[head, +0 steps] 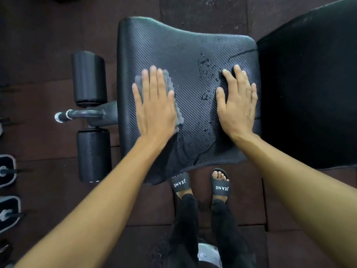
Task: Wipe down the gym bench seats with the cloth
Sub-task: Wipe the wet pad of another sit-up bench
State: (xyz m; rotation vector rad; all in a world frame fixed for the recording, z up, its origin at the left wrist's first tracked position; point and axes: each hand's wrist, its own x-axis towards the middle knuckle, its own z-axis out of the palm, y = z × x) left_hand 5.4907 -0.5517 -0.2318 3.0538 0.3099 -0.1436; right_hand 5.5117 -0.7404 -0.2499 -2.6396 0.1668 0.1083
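The black ribbed bench seat (179, 47) fills the middle of the view. Water droplets and wet streaks (205, 82) run down its centre. My left hand (156, 105) lies flat with straight fingers on a grey cloth (178, 117), pressing it onto the left half of the seat; the cloth shows above the fingertips and along the hand's right edge. My right hand (238, 101) rests flat on the right part of the seat, fingers straight, holding nothing.
A black back pad (309, 93) adjoins the seat on the right. Two black foam rollers (88, 78) (93, 153) on a metal bar (81, 114) stick out at the left. My feet in black slides (221, 187) stand on the dark rubber floor. Dumbbell ends (6, 170) line the left edge.
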